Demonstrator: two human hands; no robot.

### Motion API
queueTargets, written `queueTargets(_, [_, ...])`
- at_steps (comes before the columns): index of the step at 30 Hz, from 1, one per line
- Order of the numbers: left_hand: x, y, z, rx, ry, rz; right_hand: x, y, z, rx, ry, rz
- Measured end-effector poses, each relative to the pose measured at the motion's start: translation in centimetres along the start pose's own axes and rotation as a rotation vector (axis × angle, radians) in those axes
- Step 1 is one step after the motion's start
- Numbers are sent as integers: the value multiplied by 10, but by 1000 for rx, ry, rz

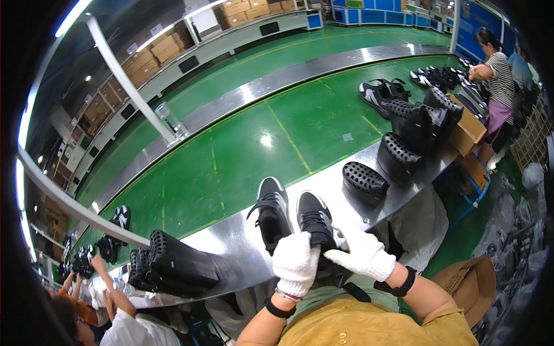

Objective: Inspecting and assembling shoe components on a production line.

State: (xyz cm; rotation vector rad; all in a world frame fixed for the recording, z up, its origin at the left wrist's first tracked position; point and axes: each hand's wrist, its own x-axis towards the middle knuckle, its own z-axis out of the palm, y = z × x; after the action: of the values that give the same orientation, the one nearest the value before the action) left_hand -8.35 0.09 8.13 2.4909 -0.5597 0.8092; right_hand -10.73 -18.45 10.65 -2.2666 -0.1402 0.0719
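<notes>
Two black lace-up sneakers with pale grey trim rest side by side on the metal ledge in front of me, toes pointing away. My left hand (296, 262), in a white knit glove, is closed around the collar of the right sneaker (314, 210). Just to its left lies the other sneaker (270, 210), a loose lace hanging off its side. My right hand (363, 252), also gloved in white, has its thumb and fingers apart at the right sneaker's right side. The thumb tip is by the heel, which the gloves partly hide.
Black boot-shaped pieces with rows of holes stand right (365, 180) and left (179, 262) on the metal ledge (236, 248). Beyond runs a wide green surface (254, 138) with yellow lines. Co-workers handle shoes at far right (497, 75) and lower left (130, 328). A cardboard box (470, 285) sits by my right elbow.
</notes>
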Motion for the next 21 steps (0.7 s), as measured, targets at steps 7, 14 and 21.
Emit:
queueTargets(7, [-6,-14,-32,-71,118,56,52,20,1,-205,91,-222])
queueTargets(14, [-22,-63,-148,575,523,-178,82,23,-27,-313,340,-422])
queueTargets(21, [-29,-124,-159,548,519,-704,64,-38,-19,46,387,-507])
